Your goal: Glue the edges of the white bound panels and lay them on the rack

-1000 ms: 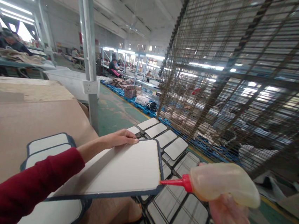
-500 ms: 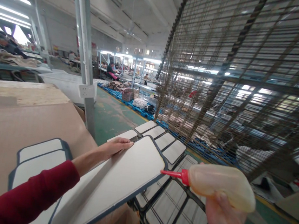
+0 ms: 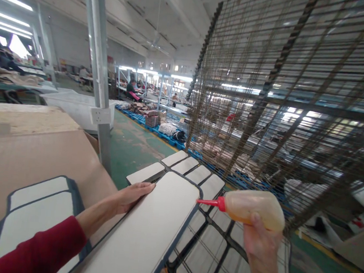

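My left hand (image 3: 133, 195), in a red sleeve, grips the far left edge of a white panel with a dark blue border (image 3: 150, 232), held tilted over the table's edge. My right hand (image 3: 260, 242) is wrapped round a translucent squeeze bottle of yellowish glue (image 3: 252, 208). The bottle's red nozzle (image 3: 209, 202) points left and touches the panel's far right corner. Below lies a wire rack shelf (image 3: 222, 252) carrying several similar white panels (image 3: 179, 162).
A brown table (image 3: 22, 155) at left holds stacked bordered panels (image 3: 36, 208). A tall wire drying rack (image 3: 285, 99) rises at right. A metal post with a socket box (image 3: 100, 98) stands behind the table. Other people work at distant benches (image 3: 131, 88).
The panel has turned in my left hand, its long side now running away from me. The glue bottle rose and its nozzle moved along the edge to the far right corner.
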`<state>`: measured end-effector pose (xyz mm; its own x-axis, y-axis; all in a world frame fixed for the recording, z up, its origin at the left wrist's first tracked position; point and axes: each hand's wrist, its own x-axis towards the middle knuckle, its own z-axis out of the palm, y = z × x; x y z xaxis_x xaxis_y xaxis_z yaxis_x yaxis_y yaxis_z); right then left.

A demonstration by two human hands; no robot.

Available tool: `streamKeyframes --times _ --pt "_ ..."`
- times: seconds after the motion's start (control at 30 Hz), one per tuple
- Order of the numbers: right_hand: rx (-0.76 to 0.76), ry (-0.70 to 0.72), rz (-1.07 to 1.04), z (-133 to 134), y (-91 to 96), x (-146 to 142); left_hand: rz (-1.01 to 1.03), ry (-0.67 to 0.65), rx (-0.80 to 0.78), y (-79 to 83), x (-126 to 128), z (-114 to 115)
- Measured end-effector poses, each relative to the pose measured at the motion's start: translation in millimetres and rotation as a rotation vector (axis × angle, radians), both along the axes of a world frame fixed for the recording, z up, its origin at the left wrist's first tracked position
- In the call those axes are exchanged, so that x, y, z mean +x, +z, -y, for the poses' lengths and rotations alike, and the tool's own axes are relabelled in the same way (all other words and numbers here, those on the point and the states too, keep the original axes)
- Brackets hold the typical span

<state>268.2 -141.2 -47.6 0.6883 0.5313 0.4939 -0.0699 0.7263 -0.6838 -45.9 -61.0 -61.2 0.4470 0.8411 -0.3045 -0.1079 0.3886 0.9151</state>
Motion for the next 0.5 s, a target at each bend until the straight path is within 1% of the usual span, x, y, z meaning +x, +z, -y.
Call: streamKeyframes --times 0.17,0.3,0.37,0.5 --pt "-0.033 0.003 -0.036 -1 -6.1 -3 0.012 0.063 -0.032 -5.0 -1 -2" --pt "-0.061 0.035 -0.066 -1 -8.3 -6 0.044 0.054 -0.035 -9.2 -1 -5" --pt "-0.064 0.053 -0.076 -1 -7.2 -9 0.056 0.054 -0.036 -8.6 0 -5" --pt "-0.073 0.092 -0.080 2 -3.1 -15 0.059 0.085 -0.041 -1.9 1 -2"
